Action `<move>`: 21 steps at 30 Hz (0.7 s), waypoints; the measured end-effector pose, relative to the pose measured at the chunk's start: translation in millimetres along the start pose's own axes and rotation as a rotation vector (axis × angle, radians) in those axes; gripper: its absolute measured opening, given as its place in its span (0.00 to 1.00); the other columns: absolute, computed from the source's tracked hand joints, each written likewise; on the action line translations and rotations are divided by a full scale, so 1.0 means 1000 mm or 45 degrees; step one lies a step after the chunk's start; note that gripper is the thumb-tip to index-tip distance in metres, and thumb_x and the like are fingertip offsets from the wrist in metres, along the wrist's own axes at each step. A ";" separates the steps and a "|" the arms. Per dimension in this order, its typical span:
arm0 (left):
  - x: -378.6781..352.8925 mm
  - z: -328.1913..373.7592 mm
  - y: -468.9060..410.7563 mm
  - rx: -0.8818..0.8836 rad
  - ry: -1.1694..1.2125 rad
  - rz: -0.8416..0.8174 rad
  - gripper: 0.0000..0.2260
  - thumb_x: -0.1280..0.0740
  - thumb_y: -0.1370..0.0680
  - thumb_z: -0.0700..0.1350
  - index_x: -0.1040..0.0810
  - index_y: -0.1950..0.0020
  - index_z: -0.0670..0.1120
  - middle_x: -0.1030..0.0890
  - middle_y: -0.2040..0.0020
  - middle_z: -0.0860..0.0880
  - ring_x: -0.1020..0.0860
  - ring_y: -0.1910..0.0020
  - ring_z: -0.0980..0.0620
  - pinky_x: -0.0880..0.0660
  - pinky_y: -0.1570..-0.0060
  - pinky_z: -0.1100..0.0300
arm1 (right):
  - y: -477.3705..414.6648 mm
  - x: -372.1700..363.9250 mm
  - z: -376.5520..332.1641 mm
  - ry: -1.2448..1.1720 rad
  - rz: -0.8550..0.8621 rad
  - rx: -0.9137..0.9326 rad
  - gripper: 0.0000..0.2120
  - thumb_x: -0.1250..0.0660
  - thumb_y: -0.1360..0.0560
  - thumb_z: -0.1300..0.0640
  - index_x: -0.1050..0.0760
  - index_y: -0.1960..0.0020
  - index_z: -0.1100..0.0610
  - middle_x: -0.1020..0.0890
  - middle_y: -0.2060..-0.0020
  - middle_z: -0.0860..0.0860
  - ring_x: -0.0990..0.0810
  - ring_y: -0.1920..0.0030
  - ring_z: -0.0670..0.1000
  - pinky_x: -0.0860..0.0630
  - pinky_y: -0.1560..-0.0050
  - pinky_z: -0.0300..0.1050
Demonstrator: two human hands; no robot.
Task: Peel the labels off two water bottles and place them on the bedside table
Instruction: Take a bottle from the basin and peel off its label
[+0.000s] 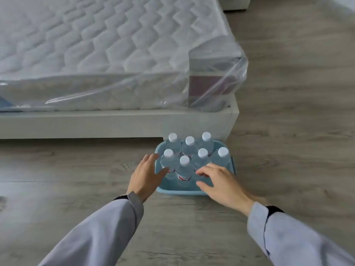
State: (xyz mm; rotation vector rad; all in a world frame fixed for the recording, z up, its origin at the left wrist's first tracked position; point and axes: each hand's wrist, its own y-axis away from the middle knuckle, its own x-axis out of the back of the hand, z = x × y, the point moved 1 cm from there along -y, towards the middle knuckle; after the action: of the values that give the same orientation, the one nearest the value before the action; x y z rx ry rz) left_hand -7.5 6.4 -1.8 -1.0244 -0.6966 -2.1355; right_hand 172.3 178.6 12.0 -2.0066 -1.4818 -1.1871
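Observation:
A light blue plastic basin (pixel 179 191) sits on the wooden floor by the corner of the bed. Several clear water bottles with white caps stand upright in it, and red-and-blue labels show on the front ones. The nearest bottle (pixel 184 167) stands between my two hands. My left hand (pixel 147 174) hovers at the basin's left rim, fingers spread, holding nothing. My right hand (pixel 217 181) is over the basin's front right corner, fingers curled and apart, close to the bottles but gripping none. No bedside table is in view.
A quilted white mattress wrapped in clear plastic (pixel 107 54) lies on a pale grey bed frame (pixel 115 123) just behind the basin. Grey wood-look floor (pixel 288 112) stretches to the right and in front.

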 end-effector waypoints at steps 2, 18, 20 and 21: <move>-0.016 -0.008 -0.009 -0.003 0.073 0.073 0.31 0.25 0.21 0.56 0.30 0.21 0.49 0.24 0.27 0.49 0.22 0.31 0.46 0.22 0.38 0.47 | -0.008 -0.018 0.012 0.006 0.008 0.024 0.16 0.30 0.20 0.47 0.20 0.35 0.51 0.17 0.43 0.45 0.18 0.42 0.48 0.20 0.44 0.48; -0.032 -0.025 -0.031 -0.250 0.234 0.313 0.11 0.24 0.21 0.47 0.16 0.43 0.42 0.16 0.46 0.49 0.18 0.53 0.47 0.20 0.53 0.49 | -0.023 -0.057 0.018 -0.091 0.121 0.025 0.12 0.29 0.21 0.51 0.18 0.39 0.52 0.16 0.46 0.46 0.17 0.45 0.48 0.20 0.44 0.46; -0.019 -0.022 -0.025 -0.307 0.285 0.340 0.10 0.25 0.20 0.45 0.16 0.43 0.40 0.16 0.48 0.48 0.19 0.55 0.50 0.21 0.55 0.53 | -0.024 -0.056 0.014 -0.103 0.146 0.032 0.11 0.29 0.21 0.53 0.17 0.41 0.53 0.15 0.47 0.47 0.16 0.46 0.49 0.20 0.45 0.47; -0.010 -0.020 -0.022 -0.324 0.333 0.347 0.10 0.26 0.20 0.45 0.16 0.43 0.40 0.16 0.48 0.47 0.18 0.55 0.50 0.21 0.55 0.54 | -0.025 -0.055 0.012 -0.109 0.158 0.036 0.10 0.29 0.21 0.54 0.17 0.41 0.54 0.15 0.48 0.48 0.16 0.47 0.49 0.20 0.46 0.47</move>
State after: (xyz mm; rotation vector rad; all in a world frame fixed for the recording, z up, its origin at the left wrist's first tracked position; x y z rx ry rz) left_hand -28.9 10.3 -24.4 -0.8869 -0.1526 -2.0960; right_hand 149.7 163.6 -43.0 -2.1206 -1.3824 -1.0365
